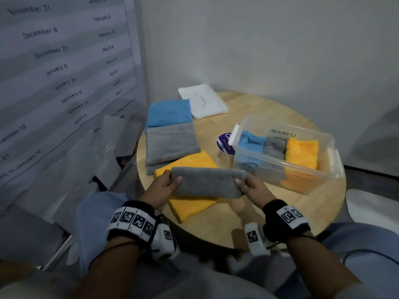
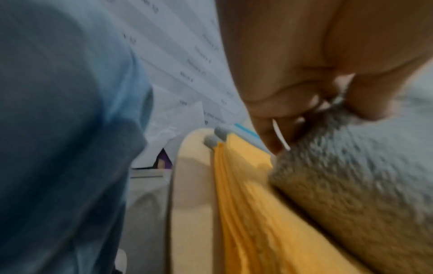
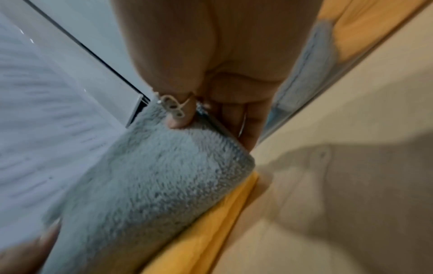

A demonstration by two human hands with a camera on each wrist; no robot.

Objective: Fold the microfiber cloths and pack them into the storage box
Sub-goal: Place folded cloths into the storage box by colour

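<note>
Spanning grey folded cloth (image 1: 207, 182) between left hand (image 1: 164, 184), right hand (image 1: 253, 187), pinched ends

Black wristbands (image 1: 284, 220) with square-code tags, finger rings (image 1: 167, 172), jeans.

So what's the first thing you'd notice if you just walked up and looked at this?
Probably the folded grey cloth, held at each end by the left hand and the right hand above a yellow cloth on the round wooden table. Next, the clear storage box on the right, with blue, grey and yellow cloths standing inside it.
</note>
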